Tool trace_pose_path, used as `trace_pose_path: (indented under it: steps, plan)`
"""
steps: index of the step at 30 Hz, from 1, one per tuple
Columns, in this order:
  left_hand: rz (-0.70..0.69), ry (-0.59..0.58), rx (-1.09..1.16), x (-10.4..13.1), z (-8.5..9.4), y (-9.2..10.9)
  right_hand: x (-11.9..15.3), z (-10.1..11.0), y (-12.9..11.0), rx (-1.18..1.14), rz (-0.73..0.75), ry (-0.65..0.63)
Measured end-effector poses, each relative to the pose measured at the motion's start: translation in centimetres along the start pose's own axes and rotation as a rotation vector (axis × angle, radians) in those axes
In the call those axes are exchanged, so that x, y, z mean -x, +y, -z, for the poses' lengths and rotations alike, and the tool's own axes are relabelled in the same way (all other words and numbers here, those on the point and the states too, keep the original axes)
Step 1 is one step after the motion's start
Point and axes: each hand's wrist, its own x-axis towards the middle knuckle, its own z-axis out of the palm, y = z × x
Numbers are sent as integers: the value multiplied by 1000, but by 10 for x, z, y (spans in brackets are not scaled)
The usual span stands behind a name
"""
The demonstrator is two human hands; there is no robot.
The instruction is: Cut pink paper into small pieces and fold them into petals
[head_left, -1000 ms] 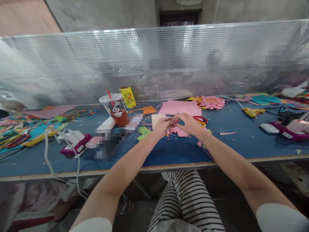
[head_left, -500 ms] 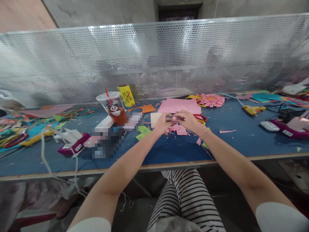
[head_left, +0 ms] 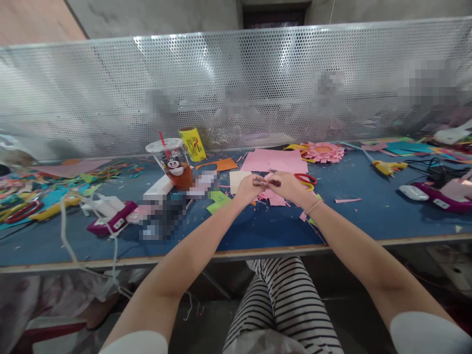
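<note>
My left hand (head_left: pixel 250 189) and my right hand (head_left: pixel 285 187) meet above the blue table, fingertips pinched together. What they hold is small and mostly hidden by the fingers; a bit of pink shows between them. Under and behind the hands lie pink paper scraps (head_left: pixel 277 199) and a cream paper piece (head_left: pixel 238 182). Scissors with red and yellow handles (head_left: pixel 306 181) lie just beyond my right wrist. Farther back are pink paper sheets (head_left: pixel 275 161) and a fringed pink paper ring (head_left: pixel 324 152).
On the left stand a plastic cup with a straw (head_left: pixel 175 167) and a yellow packet (head_left: pixel 192 144). A purple power strip (head_left: pixel 112 221) trails white cables. Green scraps (head_left: pixel 218 201) lie nearby. At right rest a yellow glue gun (head_left: pixel 389 167) and another purple strip (head_left: pixel 438 196). A perforated metal screen (head_left: pixel 258 88) rises behind.
Both hands stay in the same place over the table. Their fingers have shifted, with the fingertips drawn closer together and curled inward. Nothing else on the table has visibly moved.
</note>
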Motion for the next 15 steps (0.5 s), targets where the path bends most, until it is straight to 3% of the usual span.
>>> trace_pose_path:
  steps: [4, 15]
  plan:
    - [-4, -12, -28, 2, 0, 3, 1, 1, 0, 55, 42, -23]
    - [123, -87, 193, -1, -2, -3, 3, 3, -4, 248, 205, -115]
